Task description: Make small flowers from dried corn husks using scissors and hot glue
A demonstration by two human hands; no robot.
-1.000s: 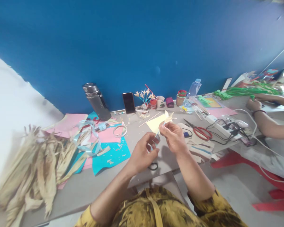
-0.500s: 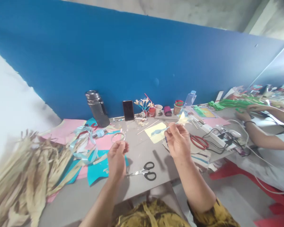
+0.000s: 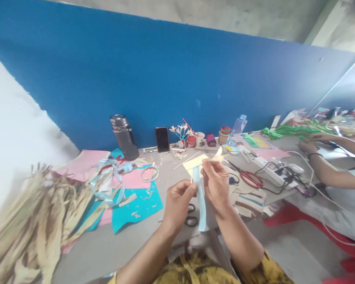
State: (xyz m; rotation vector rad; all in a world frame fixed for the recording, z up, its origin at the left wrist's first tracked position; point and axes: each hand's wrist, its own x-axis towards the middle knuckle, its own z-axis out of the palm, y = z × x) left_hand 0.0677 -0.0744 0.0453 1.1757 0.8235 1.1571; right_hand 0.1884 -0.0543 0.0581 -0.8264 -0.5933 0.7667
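My right hand (image 3: 216, 185) is closed around the stem of a pale, husk-like craft flower (image 3: 218, 154), its petals rising above the fingers. A light blue ribbon strip (image 3: 200, 209) hangs from near the stem, between my hands. My left hand (image 3: 178, 203) is closed, thumb and forefinger together at the strip's left edge; the exact pinch is partly hidden. Under the hands lies a pair of black-handled scissors (image 3: 191, 221), its blades mostly covered by my left hand. A pale ring like a tape roll (image 3: 149, 174) rests on pink and blue paper.
Dried husks (image 3: 44, 221) and blue paper (image 3: 136, 207) cover the left side. A flask (image 3: 124, 138), phone (image 3: 162, 139) and finished flowers (image 3: 181, 130) stand at the back. Red-handled pliers (image 3: 251, 179), a power strip (image 3: 273, 171) and a co-worker's hands (image 3: 309, 146) are rightward.
My left hand has let go of the ring, now on the paper, and moved right beside my right hand. My right hand shifted slightly left and down with the flower. The blue strip now hangs down.
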